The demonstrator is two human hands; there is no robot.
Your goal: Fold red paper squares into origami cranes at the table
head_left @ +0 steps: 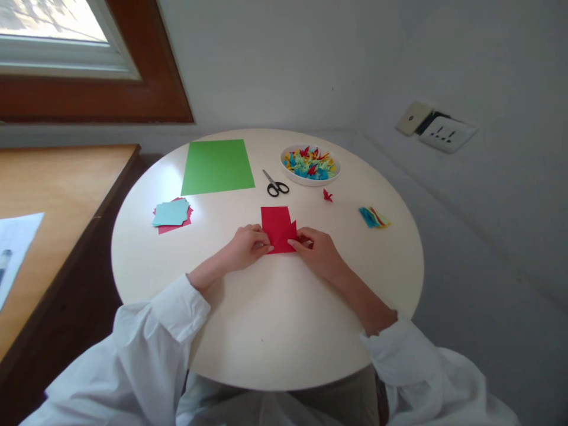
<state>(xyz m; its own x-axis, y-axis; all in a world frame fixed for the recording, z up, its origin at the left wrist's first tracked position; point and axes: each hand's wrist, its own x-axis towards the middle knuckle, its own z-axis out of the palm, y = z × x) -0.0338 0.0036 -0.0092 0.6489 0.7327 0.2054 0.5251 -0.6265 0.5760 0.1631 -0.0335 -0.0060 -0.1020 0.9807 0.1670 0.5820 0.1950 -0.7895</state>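
Note:
A red sheet of paper (pixel 276 228) lies near the middle of the round white table, its right side partly folded over with a pointed corner sticking up. My left hand (pixel 251 244) pinches the paper's left edge near the bottom. On the opposite side, my right hand (pixel 316 247) grips the lower right part between thumb and fingers. Beyond the paper lie black-handled scissors (pixel 276 185), blades pointing away. A small red folded paper bird (pixel 327 195) rests to the right of them.
A white dish (pixel 294 174) full of colourful folded paper birds stands at the back. Behind on the left lies a green sheet (pixel 217 167), with a stack of pale blue and red paper pieces (pixel 171 213) nearer. Coloured paper strips (pixel 373 218) lie at right.

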